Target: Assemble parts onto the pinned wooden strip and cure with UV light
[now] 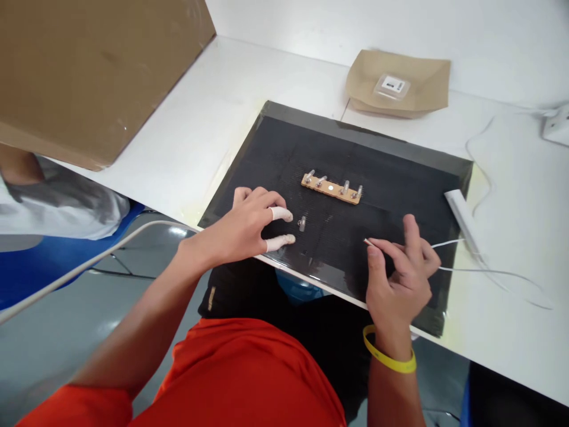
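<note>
Small clear part [303,223]: laid on the black mat [400,172], apart from the brown strip [331,188]; it is judged light, stiff and easily rolled or flicked away.
Left hand [246,225]: held over the mat with thumb and forefinger apart, the part lying just beyond their tips; nothing is seen to be gripped.
White finger covers [280,213]: worn on that thumb and forefinger; some extra grip on smooth plastic may be given by them.
Hold on the clear part: best taken lightly across its sides, since a hard squeeze could make it slip or crack.
Right hand [400,279]: thumb and forefinger are pinched together on a slender piece [367,242], whose full shape is hidden.
Slender piece: judged light and easily bent; best gripped near its end.
Brown strip: laid flat, with four clear pieces borne along it; best held by its bare edges, so that none is knocked.
</note>
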